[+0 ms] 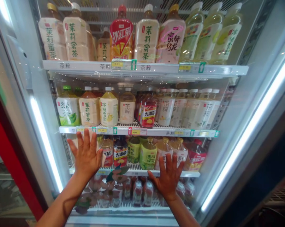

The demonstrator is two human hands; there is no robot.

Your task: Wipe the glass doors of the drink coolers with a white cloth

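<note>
My left hand [86,154] is raised with its fingers spread, in front of the third shelf of a drinks cooler. Beside its thumb stand a red-labelled tea bottle [107,154] and a dark-labelled tea bottle [120,153]. My right hand [167,176] is open too, lower and to the right, partly covering two pale pink-labelled bottles with yellow caps. A green-labelled bottle [148,156] is just left of its fingertips. Reflections and a leaf-like picture [118,173] suggest a glass pane; whether my palms touch it, I cannot tell. Both hands hold nothing.
Large tea bottles line the top shelf [166,70], including a red one [121,36]. Smaller bottles fill the second shelf [151,131]; dark bottles [137,190] stand at the bottom. Bright light strips [46,145] run down both sides. A red edge [12,157] borders the left.
</note>
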